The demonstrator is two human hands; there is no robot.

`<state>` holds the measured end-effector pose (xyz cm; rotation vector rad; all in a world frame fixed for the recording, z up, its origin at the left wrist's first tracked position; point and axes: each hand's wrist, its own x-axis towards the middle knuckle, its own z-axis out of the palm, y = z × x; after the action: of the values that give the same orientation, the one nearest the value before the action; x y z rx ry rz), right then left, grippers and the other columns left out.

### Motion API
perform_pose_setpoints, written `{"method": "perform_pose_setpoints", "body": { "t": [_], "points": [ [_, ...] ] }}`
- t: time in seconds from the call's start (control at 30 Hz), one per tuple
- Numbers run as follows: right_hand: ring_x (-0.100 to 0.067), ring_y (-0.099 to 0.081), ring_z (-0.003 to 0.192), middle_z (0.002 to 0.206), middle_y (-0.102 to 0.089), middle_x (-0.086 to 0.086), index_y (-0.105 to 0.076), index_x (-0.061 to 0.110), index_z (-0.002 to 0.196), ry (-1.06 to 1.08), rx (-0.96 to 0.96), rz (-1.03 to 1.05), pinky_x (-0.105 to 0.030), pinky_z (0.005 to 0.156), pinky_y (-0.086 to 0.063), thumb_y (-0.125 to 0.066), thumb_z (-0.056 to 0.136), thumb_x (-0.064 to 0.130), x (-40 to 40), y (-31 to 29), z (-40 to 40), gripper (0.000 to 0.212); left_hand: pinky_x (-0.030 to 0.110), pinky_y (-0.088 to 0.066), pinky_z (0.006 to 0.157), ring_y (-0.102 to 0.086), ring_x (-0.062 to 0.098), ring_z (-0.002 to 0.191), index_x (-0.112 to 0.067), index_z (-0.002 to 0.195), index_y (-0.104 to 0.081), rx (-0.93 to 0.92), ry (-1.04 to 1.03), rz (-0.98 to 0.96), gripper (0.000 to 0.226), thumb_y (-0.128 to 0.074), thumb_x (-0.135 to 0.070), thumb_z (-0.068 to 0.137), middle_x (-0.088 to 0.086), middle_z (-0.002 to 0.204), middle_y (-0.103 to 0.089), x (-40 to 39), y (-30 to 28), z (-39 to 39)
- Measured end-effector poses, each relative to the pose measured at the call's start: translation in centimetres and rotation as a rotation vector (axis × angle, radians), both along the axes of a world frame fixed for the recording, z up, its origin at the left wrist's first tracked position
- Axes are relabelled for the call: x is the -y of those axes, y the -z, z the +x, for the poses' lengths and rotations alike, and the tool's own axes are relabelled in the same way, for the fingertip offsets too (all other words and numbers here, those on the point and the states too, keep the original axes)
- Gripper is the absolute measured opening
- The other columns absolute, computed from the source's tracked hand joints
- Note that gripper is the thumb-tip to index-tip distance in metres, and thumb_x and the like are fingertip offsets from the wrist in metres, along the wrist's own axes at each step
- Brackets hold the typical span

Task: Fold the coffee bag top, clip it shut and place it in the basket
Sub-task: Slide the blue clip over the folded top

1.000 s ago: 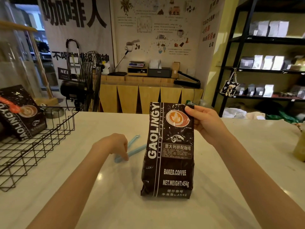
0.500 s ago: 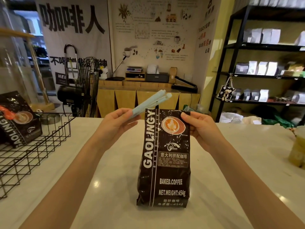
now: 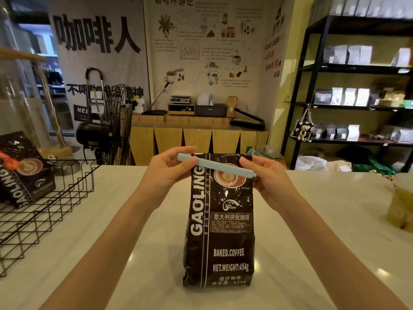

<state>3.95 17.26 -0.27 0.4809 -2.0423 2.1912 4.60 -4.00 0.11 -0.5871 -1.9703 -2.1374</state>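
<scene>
Clip [image 3: 216, 166], a second ago on the surface [image 3: 111, 220], now lies across coffee bag [image 3: 220, 220] top, left hand [image 3: 166, 170] and right hand [image 3: 266, 180] each pinching an end; clipping under way.

**On my white counter**

The pale, glossy counter [image 3: 312, 220] carries three things. The black GAOLINGY coffee bag [image 3: 220, 231] stands upright on it, right in front of me. Well to the left of that bag sits the black wire basket [image 3: 44, 211]. Far to the bag's right, at the counter's edge, rests a blurry yellowish container [image 3: 401, 206].
</scene>
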Motion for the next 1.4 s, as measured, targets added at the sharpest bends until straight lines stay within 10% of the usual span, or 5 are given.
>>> {"method": "perform_pose_setpoints", "body": {
  "t": [0.33, 0.67, 1.03, 1.2, 1.4],
  "points": [
    [-0.006, -0.066, 0.065, 0.065, -0.072, 0.007, -0.067, 0.024, 0.086, -0.011, -0.058, -0.021, -0.015, 0.056, -0.052, -0.054, 0.084, 0.022, 0.1, 0.4, -0.2, 0.013, 0.025, -0.058, 0.059, -0.068, 0.017, 0.070, -0.018, 0.088, -0.062, 0.005, -0.115, 0.120, 0.012, -0.062, -0.013, 0.077, 0.008, 0.078, -0.068, -2.5, 0.8, 0.5],
    [-0.013, -0.061, 0.091, 0.102, -0.053, 0.012, -0.036, 0.035, 0.133, -0.023, -0.075, 0.126, -0.024, 0.070, -0.053, -0.037, 0.088, 0.045, -2.0, -1.3, -0.6, 0.046, 0.018, -0.054, 0.050, -0.068, 0.010, 0.063, -0.020, 0.090, -0.058, -0.068, -0.184, 0.074, 0.016, -0.062, -0.010, 0.079, 0.007, 0.078, -0.066, -3.0, 0.7, 0.8],
    [-0.011, -0.070, 0.083, 0.071, -0.075, 0.006, -0.067, 0.025, 0.087, 0.035, -0.188, 0.185, -0.024, 0.077, -0.056, -0.066, 0.071, 0.026, -3.0, -0.3, -0.7, 0.016, 0.017, -0.053, 0.051, -0.068, 0.008, 0.066, -0.021, 0.090, -0.061, -0.089, -0.217, 0.068, 0.018, -0.063, -0.009, 0.077, 0.007, 0.082, -0.066, -3.0, 0.9, 0.7],
    [-0.013, -0.070, 0.084, 0.072, -0.074, 0.005, -0.068, 0.024, 0.085, 0.043, -0.193, 0.162, -0.028, 0.078, -0.056, -0.066, 0.067, 0.029, -2.9, -0.3, -0.6, 0.018, 0.020, -0.056, 0.060, -0.067, 0.015, 0.079, -0.022, 0.102, -0.060, -0.083, -0.240, -0.171, 0.022, -0.061, -0.017, 0.080, 0.002, 0.090, -0.065, -2.3, 0.2, 0.8],
    [-0.008, -0.070, 0.078, 0.066, -0.073, 0.009, -0.068, 0.024, 0.085, 0.056, -0.210, 0.193, -0.024, 0.075, -0.055, -0.065, 0.076, 0.017, -2.7, -0.8, -0.2, 0.011, 0.033, -0.031, 0.101, -0.046, 0.020, 0.121, -0.015, 0.121, -0.053, -0.663, -0.561, -0.817, 0.039, -0.053, -0.027, 0.084, 0.006, 0.128, -0.055, -4.5, -1.2, 2.5]
  ]
}}
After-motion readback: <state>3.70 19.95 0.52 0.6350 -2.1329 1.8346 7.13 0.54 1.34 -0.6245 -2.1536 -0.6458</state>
